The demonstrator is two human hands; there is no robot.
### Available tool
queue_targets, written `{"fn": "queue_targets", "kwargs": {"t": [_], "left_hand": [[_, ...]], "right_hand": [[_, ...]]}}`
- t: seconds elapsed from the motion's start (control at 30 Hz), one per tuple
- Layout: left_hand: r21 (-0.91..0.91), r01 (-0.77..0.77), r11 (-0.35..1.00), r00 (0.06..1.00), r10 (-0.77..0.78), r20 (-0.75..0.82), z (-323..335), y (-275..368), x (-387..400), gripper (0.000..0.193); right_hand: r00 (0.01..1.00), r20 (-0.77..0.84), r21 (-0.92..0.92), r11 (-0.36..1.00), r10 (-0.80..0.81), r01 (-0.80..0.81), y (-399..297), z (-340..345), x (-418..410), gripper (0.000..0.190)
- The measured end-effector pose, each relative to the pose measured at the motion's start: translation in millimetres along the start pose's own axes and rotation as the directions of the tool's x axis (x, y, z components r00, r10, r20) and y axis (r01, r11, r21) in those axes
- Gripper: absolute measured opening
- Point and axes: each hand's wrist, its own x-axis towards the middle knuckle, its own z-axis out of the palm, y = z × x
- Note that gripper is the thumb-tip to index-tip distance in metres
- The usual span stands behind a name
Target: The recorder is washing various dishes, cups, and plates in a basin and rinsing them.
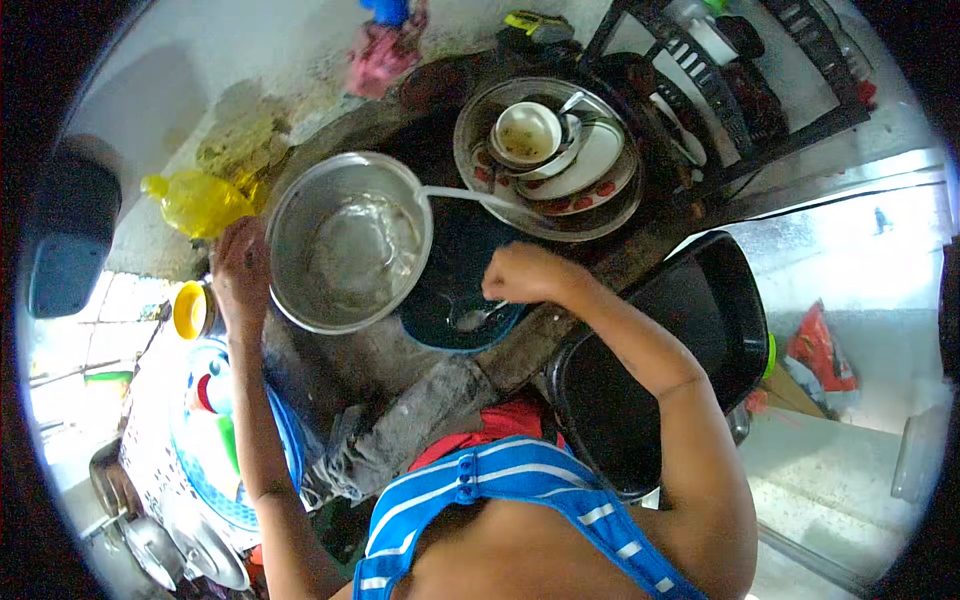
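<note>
My left hand (241, 259) is at the left rim of a metal saucepan (352, 247), just below a yellow plastic bottle (199, 204). Its fingertips are hidden, so I cannot tell whether it grips the rim. Clear liquid covers the pan's bottom, and the pale handle points right. Over a dark blue basin (450, 225) hangs my right hand (529, 274), with its fingers curled. Within the basin lies a metal spoon (472, 321), its handle running towards that hand. Whether the fingers hold it cannot be seen.
Behind the basin, a round tub (469, 161) holds stacked plates, a bowl and a white cup (527, 131) of cloudy liquid. A large black tub (705, 300) stands at right. A dark dish rack (690, 75) is at upper right, and pot lids (206, 555) are at lower left.
</note>
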Motion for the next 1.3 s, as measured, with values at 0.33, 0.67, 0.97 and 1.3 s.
{"fn": "queue_targets", "kwargs": {"t": [0.33, 0.67, 0.97, 1.3], "left_hand": [[-0.199, -0.215, 0.956, 0.684, 0.292, 0.668, 158, 195, 94, 0.022], [0.231, -0.38, 0.896, 0.488, -0.018, 0.873, 309, 238, 70, 0.021], [0.114, -0.238, 0.965, 0.426, -0.002, 0.905, 238, 193, 123, 0.022], [-0.1, -0.352, 0.931, 0.534, 0.287, 0.796, 72, 167, -11, 0.023]], "right_hand": [[0.401, -0.559, 0.226, 0.599, 0.725, -0.768, 259, -99, 1, 0.025], [0.835, -0.542, -0.181, 0.957, 0.094, -0.225, 318, -68, -8, 0.021], [0.889, -0.364, -0.568, 0.691, 0.278, -0.448, 289, -76, 34, 0.013], [0.841, -0.515, -0.428, 0.8, 0.166, -0.42, 306, -48, 20, 0.009]]}}
